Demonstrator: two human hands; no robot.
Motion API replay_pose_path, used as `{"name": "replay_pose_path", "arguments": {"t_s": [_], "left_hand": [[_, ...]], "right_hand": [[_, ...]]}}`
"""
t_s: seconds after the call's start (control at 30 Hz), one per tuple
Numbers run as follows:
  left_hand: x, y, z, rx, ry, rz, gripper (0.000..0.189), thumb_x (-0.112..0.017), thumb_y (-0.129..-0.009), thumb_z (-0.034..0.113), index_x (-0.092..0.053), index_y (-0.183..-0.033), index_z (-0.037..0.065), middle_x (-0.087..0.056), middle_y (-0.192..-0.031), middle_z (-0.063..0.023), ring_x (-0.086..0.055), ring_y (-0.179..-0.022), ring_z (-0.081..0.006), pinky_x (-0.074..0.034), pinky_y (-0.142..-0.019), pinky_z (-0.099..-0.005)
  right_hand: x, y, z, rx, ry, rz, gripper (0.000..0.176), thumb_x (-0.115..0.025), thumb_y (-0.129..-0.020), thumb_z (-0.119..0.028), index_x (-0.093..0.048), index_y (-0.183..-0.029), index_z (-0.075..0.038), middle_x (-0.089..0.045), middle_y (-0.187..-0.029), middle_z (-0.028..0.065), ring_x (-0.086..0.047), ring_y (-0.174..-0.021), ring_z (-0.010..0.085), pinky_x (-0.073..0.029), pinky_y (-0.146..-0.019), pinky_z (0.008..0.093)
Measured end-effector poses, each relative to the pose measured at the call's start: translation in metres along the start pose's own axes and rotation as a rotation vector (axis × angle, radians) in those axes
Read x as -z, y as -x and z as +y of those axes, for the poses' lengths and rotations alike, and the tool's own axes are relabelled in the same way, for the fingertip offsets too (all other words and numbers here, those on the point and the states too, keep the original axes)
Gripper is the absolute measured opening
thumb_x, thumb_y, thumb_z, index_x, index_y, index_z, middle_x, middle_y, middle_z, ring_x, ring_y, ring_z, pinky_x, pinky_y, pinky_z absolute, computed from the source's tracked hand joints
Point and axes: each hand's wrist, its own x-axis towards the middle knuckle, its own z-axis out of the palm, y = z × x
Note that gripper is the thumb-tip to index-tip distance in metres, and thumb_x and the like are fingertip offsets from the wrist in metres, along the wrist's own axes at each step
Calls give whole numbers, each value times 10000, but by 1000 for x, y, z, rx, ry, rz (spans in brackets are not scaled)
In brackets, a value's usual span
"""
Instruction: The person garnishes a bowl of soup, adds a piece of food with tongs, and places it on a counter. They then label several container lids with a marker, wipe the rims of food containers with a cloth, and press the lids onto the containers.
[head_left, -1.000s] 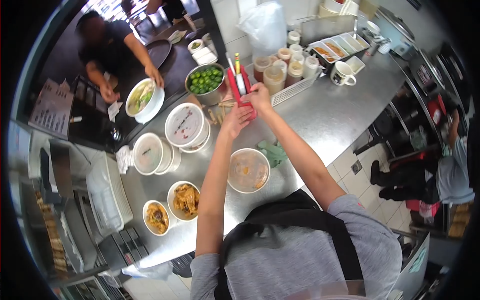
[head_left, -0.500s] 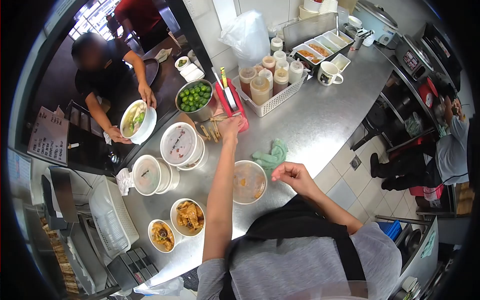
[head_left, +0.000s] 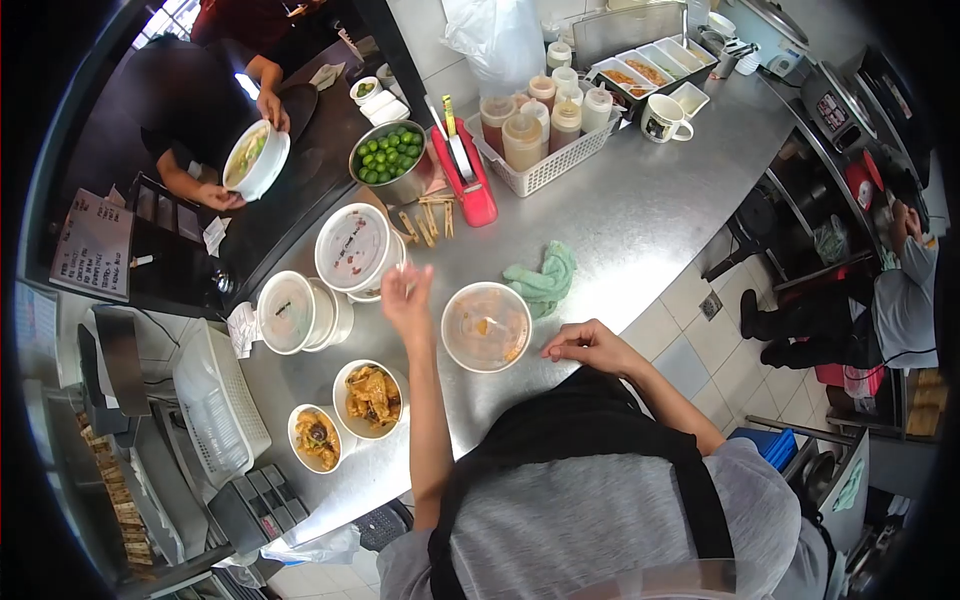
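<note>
My left hand (head_left: 408, 303) is raised over the counter between two lidded containers, its fingers apart and nothing visible in them. My right hand (head_left: 592, 347) is closed, thumb and fingers together, just right of a round container with a clear lid (head_left: 486, 328); no object shows in it. Orange food shows through that lid. Left of my left hand stand a stacked container with a printed lid (head_left: 353, 247) and another lidded stack (head_left: 287, 312). Two open bowls of sauced food, one larger (head_left: 370, 398) and one smaller (head_left: 315, 438), sit nearer me.
A red tape dispenser (head_left: 470, 180), clothespins (head_left: 428, 222), a pot of green limes (head_left: 390, 155) and a basket of sauce bottles (head_left: 555, 160) stand farther back. A green cloth (head_left: 545, 278) lies by the lidded container. Across the pass, a co-worker holds a bowl (head_left: 258, 165). Another person stands at right.
My left hand has come back from the tape dispenser toward the lidded containers. My right hand has stayed by the clear-lidded one. The co-worker's bowl has moved away and tilted.
</note>
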Motion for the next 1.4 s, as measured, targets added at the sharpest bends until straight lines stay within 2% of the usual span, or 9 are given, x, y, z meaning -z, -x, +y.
{"name": "replay_pose_path", "arguments": {"t_s": [0.23,0.43,0.67,0.83,0.93,1.0,1.17,1.27,1.4], "left_hand": [[37,49,-76,482,315,-132,162,-605,-781,-40,-515,-880,51,-544,-791,8,-515,-725,-75,-438,-679,-217],[41,46,-78,56,-203,-38,213,-567,-828,18,-503,-1031,20,-567,-954,-30,-537,-836,-92,-445,-713,-218],[46,65,-45,441,130,-349,482,-295,-955,355,-390,-1271,3,-464,-1235,-159,-439,-1149,-227,-411,-867,-333],[67,50,8,399,-586,-288,538,-219,-954,380,-349,-1294,-17,-491,-1185,-232,-480,-1111,-299,-347,-934,-362],[72,59,-7,133,-439,22,483,-267,-952,345,-392,-1246,-17,-532,-1097,-236,-509,-1047,-313,-368,-896,-356],[74,65,-24,92,-464,113,436,-296,-951,318,-440,-1185,-22,-561,-1022,-220,-528,-992,-303,-377,-876,-350],[68,48,-18,25,-567,-24,348,-338,-942,243,-540,-1044,-21,-590,-933,-195,-545,-927,-317,-408,-820,-370],[65,27,-16,-169,-750,-214,295,-389,-923,214,-571,-989,-9,-591,-946,-176,-542,-916,-329,-426,-785,-389],[45,15,7,-282,-840,-183,244,-444,-900,189,-595,-947,3,-592,-945,-154,-539,-886,-330,-431,-765,-402]], "right_hand": [[0,-43,43,-178,1,-89,130,-567,-853,-137,-627,-867,-22,-573,-768,2,-518,-704,69,-425,-615,207],[2,-54,52,-38,194,-121,137,-562,-847,-120,-611,-871,6,-572,-844,68,-555,-752,131,-514,-668,267],[2,-56,30,216,567,-327,183,-603,-808,-81,-613,-985,-33,-601,-890,82,-586,-807,179,-472,-727,275],[-32,-62,31,258,475,-409,194,-617,-757,-49,-632,-951,-43,-599,-910,105,-572,-832,225,-464,-728,306],[-16,-76,35,301,724,-106,215,-635,-694,-71,-619,-908,-53,-595,-922,106,-562,-753,236,-454,-683,333],[-4,-74,1,477,1146,412,256,-678,-641,-129,-602,-884,-105,-572,-896,45,-525,-843,233,-398,-740,356],[45,-104,34,427,1326,156,157,-633,-718,-200,-609,-834,-97,-591,-844,69,-546,-863,255,-415,-736,382],[55,-136,-5,41,1367,-136,219,-572,-789,-271,-612,-769,-56,-628,-783,107,-585,-765,298,-444,-691,420],[40,-202,-96,306,808,-41,270,-534,-837,-302,-643,-868,-57,-635,-762,145,-609,-705,311,-469,-671,385]]}}
